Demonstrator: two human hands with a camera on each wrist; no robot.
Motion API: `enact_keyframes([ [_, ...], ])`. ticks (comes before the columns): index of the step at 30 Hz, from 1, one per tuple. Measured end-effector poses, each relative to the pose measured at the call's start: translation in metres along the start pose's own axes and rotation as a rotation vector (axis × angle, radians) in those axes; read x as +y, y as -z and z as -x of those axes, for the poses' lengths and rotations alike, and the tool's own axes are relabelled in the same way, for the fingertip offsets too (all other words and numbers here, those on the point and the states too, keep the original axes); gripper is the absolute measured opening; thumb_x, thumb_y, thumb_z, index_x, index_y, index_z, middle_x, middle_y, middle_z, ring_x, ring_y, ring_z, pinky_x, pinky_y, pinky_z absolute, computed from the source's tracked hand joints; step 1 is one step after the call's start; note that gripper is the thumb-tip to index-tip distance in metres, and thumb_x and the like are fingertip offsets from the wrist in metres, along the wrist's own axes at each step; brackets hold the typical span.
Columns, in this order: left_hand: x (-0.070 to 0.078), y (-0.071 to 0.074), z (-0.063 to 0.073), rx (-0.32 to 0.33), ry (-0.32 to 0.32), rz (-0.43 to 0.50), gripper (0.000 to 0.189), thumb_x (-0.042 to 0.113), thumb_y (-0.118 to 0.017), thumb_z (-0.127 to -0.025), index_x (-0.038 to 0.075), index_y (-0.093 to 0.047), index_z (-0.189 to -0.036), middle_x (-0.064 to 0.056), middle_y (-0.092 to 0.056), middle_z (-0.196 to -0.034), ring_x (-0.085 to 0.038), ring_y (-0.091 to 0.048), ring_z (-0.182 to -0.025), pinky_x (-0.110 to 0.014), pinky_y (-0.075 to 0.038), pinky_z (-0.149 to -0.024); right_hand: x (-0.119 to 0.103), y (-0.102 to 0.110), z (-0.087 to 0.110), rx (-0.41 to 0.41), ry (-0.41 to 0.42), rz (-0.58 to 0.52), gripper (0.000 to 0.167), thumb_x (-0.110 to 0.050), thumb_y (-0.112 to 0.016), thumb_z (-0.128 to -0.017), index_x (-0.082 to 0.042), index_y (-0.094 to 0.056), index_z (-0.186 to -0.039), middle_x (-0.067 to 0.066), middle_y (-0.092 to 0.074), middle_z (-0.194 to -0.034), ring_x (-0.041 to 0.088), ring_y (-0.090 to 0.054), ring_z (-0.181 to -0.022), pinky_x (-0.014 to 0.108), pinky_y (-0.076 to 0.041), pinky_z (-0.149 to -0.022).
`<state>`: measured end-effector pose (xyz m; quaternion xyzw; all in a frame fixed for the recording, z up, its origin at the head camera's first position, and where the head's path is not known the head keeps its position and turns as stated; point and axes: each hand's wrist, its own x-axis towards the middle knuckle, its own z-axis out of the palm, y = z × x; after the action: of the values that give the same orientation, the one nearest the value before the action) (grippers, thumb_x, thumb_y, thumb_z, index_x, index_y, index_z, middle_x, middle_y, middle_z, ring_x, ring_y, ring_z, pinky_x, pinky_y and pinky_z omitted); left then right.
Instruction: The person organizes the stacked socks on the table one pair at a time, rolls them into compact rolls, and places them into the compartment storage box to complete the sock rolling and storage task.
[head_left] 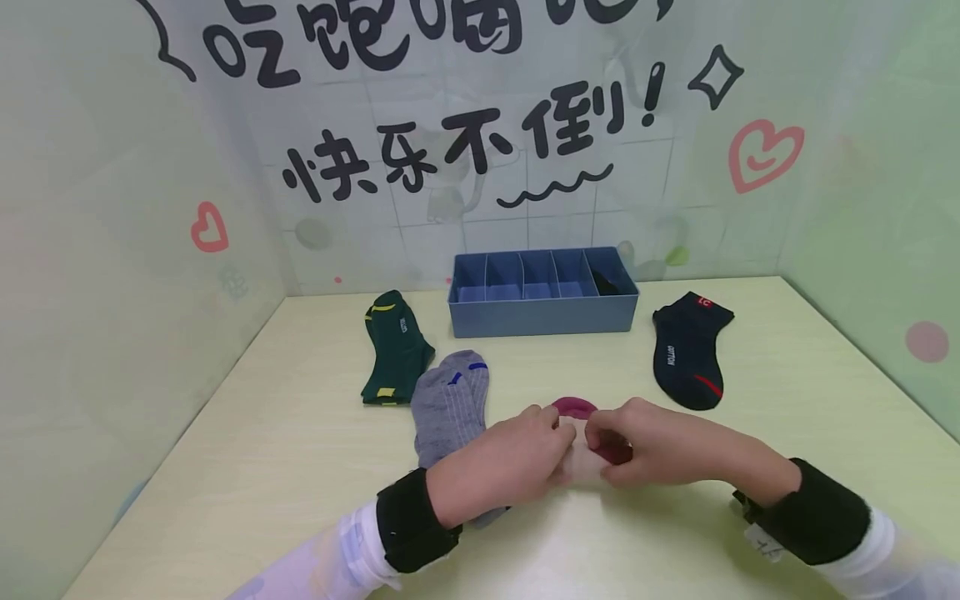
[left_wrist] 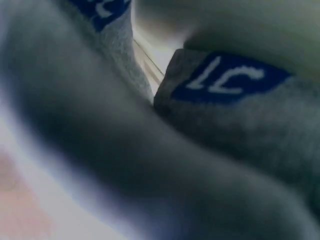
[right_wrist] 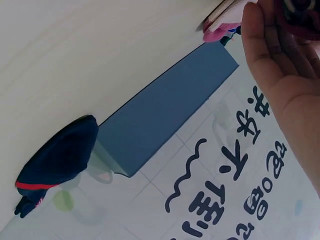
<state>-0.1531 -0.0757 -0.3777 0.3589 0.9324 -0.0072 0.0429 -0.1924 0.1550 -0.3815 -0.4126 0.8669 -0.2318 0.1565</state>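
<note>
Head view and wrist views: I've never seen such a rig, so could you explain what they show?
There is no robot: these are a person's bare left hand and right hand, with black bands on the wrists. The head picture comes from a head-worn camera looking forward and down; the others, from a camera on each wrist. The left wrist's is blurred and mostly filled by grey socks. On the table lie those, green socks, navy socks, and a blue five-compartment box with something dark in its rightmost section. Both hands grip what looks like a pale-and-magenta sock.
</note>
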Motion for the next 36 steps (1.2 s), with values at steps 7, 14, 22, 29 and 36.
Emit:
enact_keyframes([
  [7,0.001,0.001,-0.001,0.027,0.022,-0.030,0.033,0.035,-0.077,-0.099,0.015,-0.075,-0.125,0.000,-0.073,-0.116,-0.014,-0.064,-0.097,-0.023,-0.060,-0.090,0.002,0.005,0.000,-0.004,-0.028,-0.060,0.015,-0.025,-0.080,-0.095,-0.021,-0.072,-0.107,-0.011,-0.063,-0.092,0.003,-0.060,-0.084,0.022,-0.054,-0.077],
  [14,0.001,0.002,-0.003,0.020,0.061,0.038,0.027,0.030,-0.074,-0.101,0.013,-0.075,-0.122,0.000,-0.073,-0.112,-0.012,-0.063,-0.091,-0.025,-0.060,-0.094,-0.016,0.000,0.004,0.161,-0.075,0.159,0.017,-0.022,-0.088,-0.088,-0.023,-0.081,-0.103,-0.009,-0.064,-0.090,0.002,-0.057,-0.080,0.021,-0.054,-0.072],
  [22,0.003,-0.002,-0.004,0.038,0.052,0.015,0.023,0.030,-0.072,-0.102,0.012,-0.076,-0.116,-0.001,-0.073,-0.106,-0.011,-0.060,-0.084,-0.023,-0.059,-0.087,-0.037,-0.021,0.008,0.286,-0.141,0.358,0.016,-0.014,-0.085,-0.090,-0.012,-0.069,-0.087,-0.006,-0.058,-0.076,0.006,-0.049,-0.066,0.021,-0.050,-0.063],
  [29,0.004,-0.003,-0.003,0.067,0.054,-0.058,0.021,0.031,-0.070,-0.103,0.013,-0.077,-0.111,0.000,-0.072,-0.102,-0.012,-0.053,-0.079,-0.019,-0.051,-0.066,-0.043,-0.036,0.010,0.327,-0.011,0.699,0.032,-0.017,-0.092,-0.080,-0.002,-0.064,-0.088,0.004,-0.055,-0.075,0.010,-0.047,-0.055,0.025,-0.053,-0.056],
  [36,0.002,-0.003,-0.004,0.073,0.037,0.016,0.013,0.019,-0.073,-0.100,0.009,-0.075,-0.109,-0.002,-0.070,-0.095,-0.012,-0.055,-0.079,-0.019,-0.051,-0.078,-0.040,-0.040,0.005,0.320,0.058,0.866,0.031,-0.024,-0.091,-0.079,-0.004,-0.069,-0.089,0.005,-0.060,-0.074,0.012,-0.049,-0.055,0.026,-0.051,-0.050],
])
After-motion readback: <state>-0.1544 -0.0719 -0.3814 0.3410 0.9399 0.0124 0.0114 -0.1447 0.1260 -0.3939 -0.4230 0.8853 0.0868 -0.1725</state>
